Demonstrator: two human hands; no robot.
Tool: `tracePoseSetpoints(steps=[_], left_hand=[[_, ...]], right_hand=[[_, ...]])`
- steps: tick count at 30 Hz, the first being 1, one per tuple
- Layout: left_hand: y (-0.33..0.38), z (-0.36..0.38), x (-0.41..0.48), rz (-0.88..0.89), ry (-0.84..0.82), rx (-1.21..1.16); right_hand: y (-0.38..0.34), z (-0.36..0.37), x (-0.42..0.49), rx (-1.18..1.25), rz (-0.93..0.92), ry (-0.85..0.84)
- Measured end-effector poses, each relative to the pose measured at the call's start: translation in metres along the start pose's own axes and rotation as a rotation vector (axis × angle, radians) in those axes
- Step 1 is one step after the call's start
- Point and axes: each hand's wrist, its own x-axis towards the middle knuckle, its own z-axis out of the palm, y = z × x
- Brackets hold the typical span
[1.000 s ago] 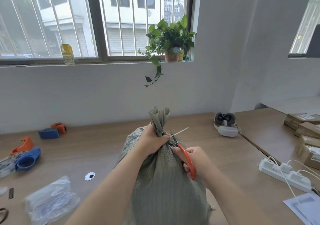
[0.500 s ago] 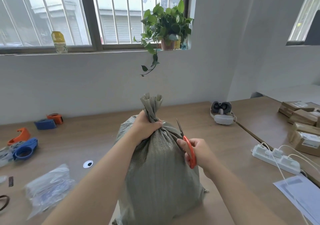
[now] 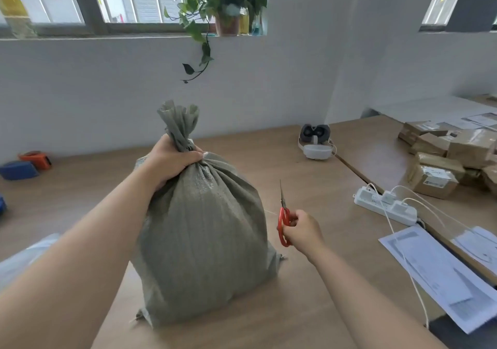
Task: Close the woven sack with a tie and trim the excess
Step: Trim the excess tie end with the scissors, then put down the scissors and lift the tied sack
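A full grey-green woven sack (image 3: 207,241) stands upright on the wooden table (image 3: 309,176). Its gathered neck (image 3: 178,122) sticks up above my left hand (image 3: 172,159), which grips the sack just below the bunch and hides the tie. My right hand (image 3: 302,230) is to the right of the sack, apart from it, holding red-handled scissors (image 3: 283,214) with the blades closed and pointing up. A thin white cut strip (image 3: 270,212) lies on the table between the sack and the scissors.
A white power strip (image 3: 384,206) with cables and printed papers (image 3: 435,273) lie to the right. Brown parcels (image 3: 443,155) are stacked at far right, a headset (image 3: 316,144) at the back. Orange and blue tape dispensers (image 3: 27,163) sit at left, a plastic bag (image 3: 24,257) near my left arm.
The scissors were at the sack's neck by the white tie end; my right hand has drawn them down and to the right, away from the sack. The left hand keeps its grip.
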Motion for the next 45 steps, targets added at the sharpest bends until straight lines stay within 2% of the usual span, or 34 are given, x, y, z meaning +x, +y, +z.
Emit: tracePoseSetpoints(steps=[11,21,38,45], left_hand=[[0.016,0.022,0.008,0.025,0.014,0.072],[0.023,0.031,0.011,0.005,0.002,0.080],[0.025,0.031,0.002,-0.008,-0.027,0.070],[0.024,0.028,-0.001,-0.021,-0.009,0.037]], right_hand=[[0.104,0.001,0.038,-0.240,0.183,-0.059],[0.164,0.026,0.065,-0.434,0.283,-0.137],[0.185,0.046,0.087,-0.654,0.254,-0.185],[0.183,0.048,0.086,-0.661,0.240,-0.179]])
